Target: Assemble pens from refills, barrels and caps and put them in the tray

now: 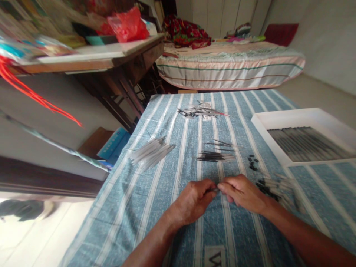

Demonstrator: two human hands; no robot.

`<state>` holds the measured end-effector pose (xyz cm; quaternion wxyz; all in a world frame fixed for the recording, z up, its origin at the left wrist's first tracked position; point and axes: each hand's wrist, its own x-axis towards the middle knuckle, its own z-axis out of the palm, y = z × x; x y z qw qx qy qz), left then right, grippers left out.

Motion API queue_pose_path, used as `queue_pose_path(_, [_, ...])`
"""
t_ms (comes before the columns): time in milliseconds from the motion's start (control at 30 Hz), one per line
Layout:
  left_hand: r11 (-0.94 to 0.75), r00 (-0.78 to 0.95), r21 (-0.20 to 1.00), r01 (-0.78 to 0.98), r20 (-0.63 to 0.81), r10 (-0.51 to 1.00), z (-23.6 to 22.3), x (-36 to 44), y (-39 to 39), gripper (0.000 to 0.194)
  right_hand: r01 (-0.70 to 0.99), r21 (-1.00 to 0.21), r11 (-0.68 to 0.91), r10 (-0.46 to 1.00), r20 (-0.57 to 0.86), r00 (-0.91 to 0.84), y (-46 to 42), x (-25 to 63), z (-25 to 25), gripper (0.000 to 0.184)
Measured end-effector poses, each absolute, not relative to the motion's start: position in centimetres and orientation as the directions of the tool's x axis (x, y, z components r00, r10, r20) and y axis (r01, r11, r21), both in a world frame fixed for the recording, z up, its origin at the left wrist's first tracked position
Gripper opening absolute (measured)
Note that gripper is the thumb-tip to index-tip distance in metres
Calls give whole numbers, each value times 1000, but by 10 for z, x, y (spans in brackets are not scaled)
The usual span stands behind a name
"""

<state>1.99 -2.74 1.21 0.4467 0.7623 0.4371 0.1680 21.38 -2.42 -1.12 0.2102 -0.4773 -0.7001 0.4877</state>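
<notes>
My left hand (196, 200) and my right hand (240, 193) meet fingertip to fingertip over the cloth. Both are closed on a slim grey pen part (216, 189), which their fingers mostly cover. Just beyond them lies a bundle of dark pen refills (213, 156), with a few loose ones (219, 144) behind it. A pile of translucent pale tubes (152, 151), like pen barrels, rests to the left. Small black caps or plugs (253, 162) are scattered to the right. Near my right wrist is a blurred heap of pale and black small parts (280, 189).
A white box (286, 155) at right holds a row of grey pens (308, 142). Thin rods and a tool (201, 111) lie at the far end of the striped tablecloth (167, 237). A side desk (83, 65) stands left; a bed (230, 70) is behind.
</notes>
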Motion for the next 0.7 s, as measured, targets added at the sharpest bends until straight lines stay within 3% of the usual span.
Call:
queue_pose_path(100, [-225,559,828,513,-123,820,13,20,-28,16,425,-901,85,880,-132,-456,-25,213,-11,27])
queue_pose_path(233, [-225,560,833,505,-118,820,13,21,-28,15,441,-894,81,875,-148,-460,-25,213,-11,37])
queue_pose_path(367, [-222,559,836,503,-118,821,11,21,-28,15,411,-910,54,875,-155,-458,-25,213,-10,25])
queue_pose_path(467, [-220,558,834,506,-122,821,11,21,-28,15,445,-894,53,869,-178,-462,-25,213,-9,35])
queue_pose_path(600, [-217,558,837,503,-123,820,12,22,-28,15,431,-901,51,875,-168,-454,-26,214,-10,26])
queue_pose_path(700, [-216,555,836,505,-123,823,13,22,-28,15,436,-899,35,871,-186,-455,-26,215,-11,34])
